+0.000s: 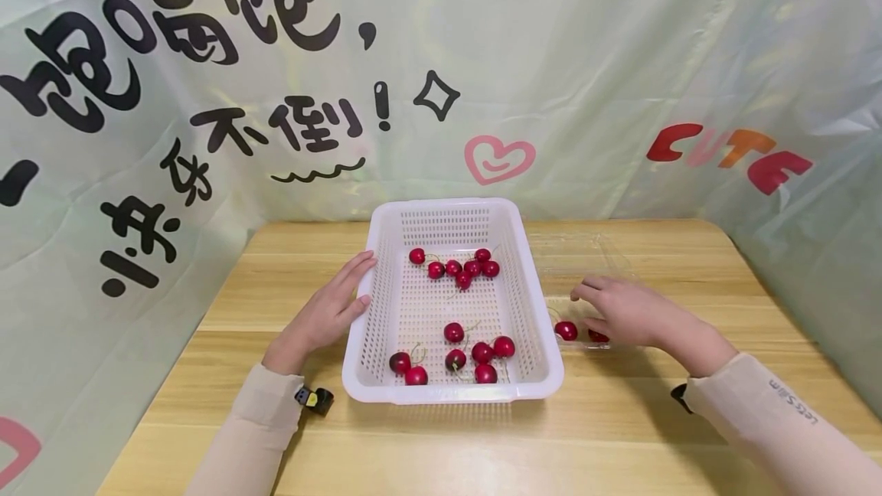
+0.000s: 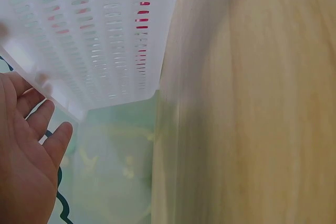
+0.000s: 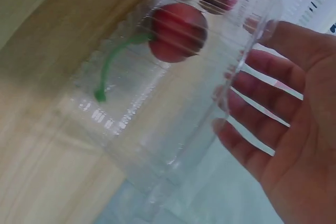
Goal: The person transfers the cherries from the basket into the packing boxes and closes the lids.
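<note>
A white plastic basket (image 1: 452,392) with slotted walls stands mid-table, with several dark red cherries (image 1: 485,373) with stems in two loose groups on its floor. At the basket's left rim, my left hand (image 1: 332,306) touches with its fingertips, thumb spread apart; the left wrist view shows its fingers fairly straight beside the wall. My right hand (image 1: 623,308) reaches over a clear plastic box (image 3: 152,166) right of the basket. Thumb and fingers are spread, with fingertips at the box's near wall and nothing pinched. Inside the box lie two cherries, one with a green stem (image 3: 107,72).
The box's clear lid (image 1: 572,252) extends behind it, towards the back of the wooden table (image 1: 441,450). A pale printed cloth (image 1: 586,60) hangs behind and at both sides. Each wrist carries a small black device, such as the left one (image 1: 317,401).
</note>
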### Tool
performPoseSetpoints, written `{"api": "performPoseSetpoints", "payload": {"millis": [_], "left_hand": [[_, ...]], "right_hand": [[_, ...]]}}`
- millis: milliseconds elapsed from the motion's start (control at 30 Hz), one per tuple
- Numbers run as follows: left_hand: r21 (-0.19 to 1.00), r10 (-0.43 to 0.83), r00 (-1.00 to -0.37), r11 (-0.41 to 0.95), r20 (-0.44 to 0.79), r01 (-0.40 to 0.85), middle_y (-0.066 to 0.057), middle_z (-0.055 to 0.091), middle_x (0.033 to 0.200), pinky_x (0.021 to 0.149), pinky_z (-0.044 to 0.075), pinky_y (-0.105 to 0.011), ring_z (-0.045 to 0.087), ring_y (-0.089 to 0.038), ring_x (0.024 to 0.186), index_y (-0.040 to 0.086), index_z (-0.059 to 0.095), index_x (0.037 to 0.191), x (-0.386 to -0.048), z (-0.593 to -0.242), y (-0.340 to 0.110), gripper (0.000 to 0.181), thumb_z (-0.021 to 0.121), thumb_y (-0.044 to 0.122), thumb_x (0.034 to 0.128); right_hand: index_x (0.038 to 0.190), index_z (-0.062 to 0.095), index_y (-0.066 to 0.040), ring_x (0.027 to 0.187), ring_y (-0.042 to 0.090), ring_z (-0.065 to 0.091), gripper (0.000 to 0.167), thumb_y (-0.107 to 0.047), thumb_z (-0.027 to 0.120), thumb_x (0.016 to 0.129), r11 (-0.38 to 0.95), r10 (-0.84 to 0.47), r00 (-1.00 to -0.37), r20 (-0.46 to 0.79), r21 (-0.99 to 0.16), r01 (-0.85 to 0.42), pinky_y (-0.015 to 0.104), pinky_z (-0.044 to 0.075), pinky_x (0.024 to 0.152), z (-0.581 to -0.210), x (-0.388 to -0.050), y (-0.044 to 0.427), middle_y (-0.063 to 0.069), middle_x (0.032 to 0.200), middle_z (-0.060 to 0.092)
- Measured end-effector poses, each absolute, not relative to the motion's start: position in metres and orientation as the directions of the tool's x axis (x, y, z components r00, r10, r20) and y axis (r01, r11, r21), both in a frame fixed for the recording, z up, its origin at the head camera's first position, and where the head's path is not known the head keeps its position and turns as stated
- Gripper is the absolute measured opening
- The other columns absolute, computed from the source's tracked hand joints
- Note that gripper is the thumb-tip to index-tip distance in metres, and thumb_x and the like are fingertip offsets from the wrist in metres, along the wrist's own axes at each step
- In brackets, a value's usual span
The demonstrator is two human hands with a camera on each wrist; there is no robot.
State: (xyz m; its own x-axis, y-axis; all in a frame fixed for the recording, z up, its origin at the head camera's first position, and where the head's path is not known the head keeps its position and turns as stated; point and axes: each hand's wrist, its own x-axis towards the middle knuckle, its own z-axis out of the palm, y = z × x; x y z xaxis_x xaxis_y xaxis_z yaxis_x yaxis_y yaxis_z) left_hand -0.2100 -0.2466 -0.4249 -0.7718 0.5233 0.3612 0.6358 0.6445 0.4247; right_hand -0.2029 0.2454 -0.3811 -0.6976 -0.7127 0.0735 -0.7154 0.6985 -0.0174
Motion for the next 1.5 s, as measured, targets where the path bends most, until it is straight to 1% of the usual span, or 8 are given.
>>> {"api": "performPoseSetpoints", "payload": {"millis": [200,333,467,567,867,967,1100,1500], "left_hand": [[0.426,0.522,-0.773,0.645,0.361,0.634,-0.007,0.021,0.161,0.106,0.036,-0.056,0.030,-0.034,0.142,0.008,0.028,0.154,-0.209,-0.425,-0.247,0.058,0.045,0.028,0.1023],[0.427,0.520,-0.775,0.646,0.360,0.632,-0.007,0.021,0.161,0.106,0.036,-0.056,0.030,-0.034,0.142,0.008,0.028,0.154,-0.208,-0.426,-0.247,0.058,0.045,0.028,0.1024],[0.425,0.519,-0.776,0.650,0.359,0.630,-0.007,0.020,0.161,0.106,0.036,-0.056,0.030,-0.034,0.142,0.009,0.027,0.154,-0.208,-0.427,-0.248,0.058,0.045,0.029,0.1025],[0.426,0.519,-0.776,0.648,0.359,0.631,-0.006,0.020,0.161,0.106,0.036,-0.056,0.030,-0.033,0.142,0.009,0.027,0.154,-0.208,-0.428,-0.248,0.058,0.045,0.029,0.1026],[0.423,0.520,-0.773,0.648,0.363,0.634,-0.007,0.020,0.161,0.106,0.037,-0.055,0.030,-0.033,0.142,0.009,0.027,0.154,-0.208,-0.427,-0.247,0.058,0.045,0.029,0.1026],[0.424,0.520,-0.776,0.649,0.358,0.631,-0.007,0.020,0.161,0.106,0.037,-0.056,0.029,-0.033,0.142,0.009,0.027,0.155,-0.208,-0.426,-0.247,0.058,0.044,0.030,0.1028],[0.428,0.519,-0.780,0.652,0.351,0.626,-0.007,0.019,0.161,0.105,0.038,-0.056,0.030,-0.034,0.142,0.010,0.027,0.155,-0.208,-0.424,-0.247,0.058,0.044,0.030,0.1028],[0.432,0.522,-0.774,0.643,0.358,0.633,-0.008,0.020,0.161,0.103,0.038,-0.058,0.032,-0.036,0.141,0.008,0.028,0.154,-0.209,-0.425,-0.247,0.058,0.044,0.029,0.1026]], "right_hand": [[0.110,0.065,-0.002,0.095,0.031,0.062,0.036,-0.018,0.079,0.080,0.630,-0.766,-0.591,0.255,0.109,-0.769,0.050,0.053,0.079,-0.375,-0.204,0.240,0.009,0.104,0.063],[0.115,0.063,-0.003,0.099,0.034,0.060,0.044,-0.022,0.080,0.079,0.615,-0.774,-0.552,0.309,0.162,-0.772,0.053,0.050,0.083,-0.372,-0.205,0.235,0.011,0.107,0.062],[0.114,0.062,-0.005,0.102,0.036,0.058,0.045,-0.024,0.080,0.078,0.593,-0.785,-0.504,0.359,0.204,-0.779,0.054,0.047,0.090,-0.368,-0.208,0.231,0.012,0.109,0.062],[0.111,0.062,-0.006,0.105,0.037,0.056,0.043,-0.027,0.079,0.078,0.585,-0.788,-0.477,0.388,0.234,-0.777,0.054,0.045,0.091,-0.365,-0.210,0.227,0.014,0.110,0.061],[0.114,0.061,-0.005,0.107,0.037,0.055,0.044,-0.027,0.076,0.080,0.561,-0.802,-0.439,0.405,0.258,-0.786,0.053,0.046,0.090,-0.348,-0.212,0.208,0.015,0.113,0.060],[0.116,0.062,-0.005,0.105,0.035,0.056,0.045,-0.028,0.076,0.081,0.558,-0.802,-0.436,0.407,0.250,-0.791,0.052,0.047,0.088,-0.340,-0.212,0.200,0.013,0.113,0.061],[0.117,0.062,-0.007,0.106,0.033,0.057,0.043,-0.032,0.074,0.084,0.548,-0.813,-0.437,0.385,0.249,-0.799,0.050,0.047,0.091,-0.330,-0.213,0.188,0.012,0.115,0.061],[0.118,0.061,-0.008,0.107,0.034,0.056,0.041,-0.033,0.073,0.087,0.487,-0.866,-0.390,0.314,0.353,-0.799,0.048,0.045,0.092,-0.303,-0.224,0.139,0.012,0.118,0.060]]}}
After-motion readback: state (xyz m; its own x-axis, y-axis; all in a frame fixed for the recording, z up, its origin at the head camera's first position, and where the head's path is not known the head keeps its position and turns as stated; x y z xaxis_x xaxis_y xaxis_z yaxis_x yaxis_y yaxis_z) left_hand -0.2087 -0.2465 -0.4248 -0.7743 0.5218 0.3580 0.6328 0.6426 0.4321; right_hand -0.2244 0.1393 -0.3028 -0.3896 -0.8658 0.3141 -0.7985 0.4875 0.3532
